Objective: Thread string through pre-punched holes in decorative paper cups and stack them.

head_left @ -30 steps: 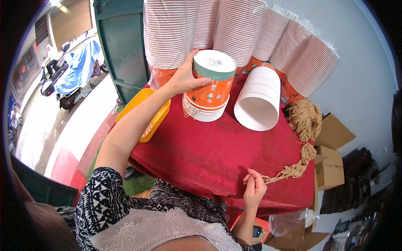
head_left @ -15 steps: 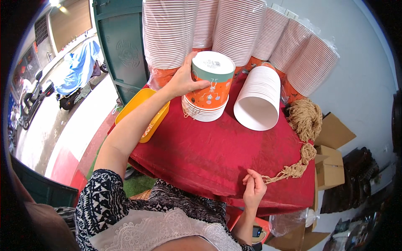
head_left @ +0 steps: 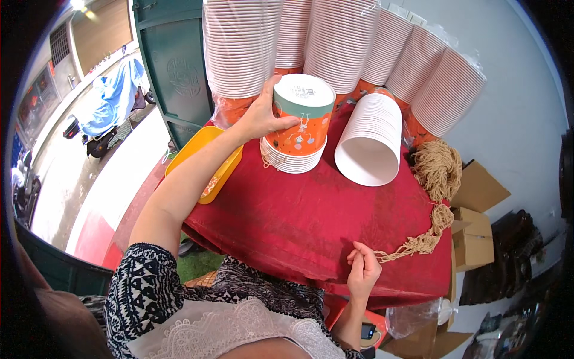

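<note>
Tubs (head_left: 304, 136) of orange and green paper are placed upside down, one nested over another, on the red tabletop (head_left: 269, 224), and their white rims are turned to the cloth. The tubs are gripped from the left side by the left hand (head_left: 264, 116), with the thumb laid on the front. The right hand (head_left: 363, 270) is closed, near the front edge, and the end of some tan string (head_left: 427, 236) is held in it. This string is stretched to the right, toward a thick bundle (head_left: 437, 170). Beside the tubs, a second stack (head_left: 369, 134) is laid on its side, mouth toward the person. At left, a yellow tray (head_left: 234, 164) is partly covered by the forearm. Behind, tall stacks (head_left: 242, 51) are wrapped in clear plastic.
</note>
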Motion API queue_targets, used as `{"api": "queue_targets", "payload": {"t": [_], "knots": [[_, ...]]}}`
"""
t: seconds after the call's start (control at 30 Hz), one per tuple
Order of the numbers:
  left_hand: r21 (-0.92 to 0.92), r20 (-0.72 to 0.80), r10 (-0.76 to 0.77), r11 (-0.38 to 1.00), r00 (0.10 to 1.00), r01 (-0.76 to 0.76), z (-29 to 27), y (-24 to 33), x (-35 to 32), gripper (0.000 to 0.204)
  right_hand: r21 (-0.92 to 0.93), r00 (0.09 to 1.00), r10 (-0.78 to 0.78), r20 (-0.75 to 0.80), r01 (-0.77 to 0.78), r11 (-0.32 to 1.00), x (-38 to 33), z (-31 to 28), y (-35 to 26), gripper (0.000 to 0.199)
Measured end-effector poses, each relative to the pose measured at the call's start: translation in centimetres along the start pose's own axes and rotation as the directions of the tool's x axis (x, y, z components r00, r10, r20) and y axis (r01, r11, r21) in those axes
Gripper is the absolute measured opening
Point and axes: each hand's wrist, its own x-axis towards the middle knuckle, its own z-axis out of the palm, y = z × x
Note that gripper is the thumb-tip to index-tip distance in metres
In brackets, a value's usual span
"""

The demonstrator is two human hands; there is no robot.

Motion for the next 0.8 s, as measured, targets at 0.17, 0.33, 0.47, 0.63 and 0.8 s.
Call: {"api": "queue_targets", "payload": {"t": [0.17, 0.33, 0.47, 0.63, 0.8], "knots": [[0.027, -0.008, -0.036, 0.999, 0.999, 0.037, -0.1, 0.2, -0.2, 0.111, -0.001, 1.000, -0.002, 0.001, 0.002, 1.000, 0.0, 0.0, -0.3, 0.020], [-0.061, 0.047, -0.095, 0.993, 0.994, 0.098, -0.9, 1.2, 0.5, 0.107, 0.003, 1.000, 0.000, -0.001, 0.000, 1.000, 0.0, 0.0, 0.0, 0.020], [-0.002, 0.022, -0.045, 0.999, 0.999, 0.045, -0.5, 0.4, 0.3, 0.107, -0.009, 1.000, -0.013, -0.002, 0.013, 1.000, 0.0, 0.1, 0.0, 0.020], [-0.022, 0.005, -0.016, 1.000, 1.000, 0.016, -0.1, 0.4, 0.1, 0.108, -0.013, 1.000, -0.008, -0.012, 0.008, 1.000, -0.1, 0.0, -0.5, 0.020], [0.034, -0.005, -0.096, 0.995, 0.995, 0.096, 0.0, 1.4, -0.1, 0.109, -0.012, 1.000, -0.030, -0.003, 0.030, 0.999, 0.0, 0.5, 0.1, 0.020]]}}
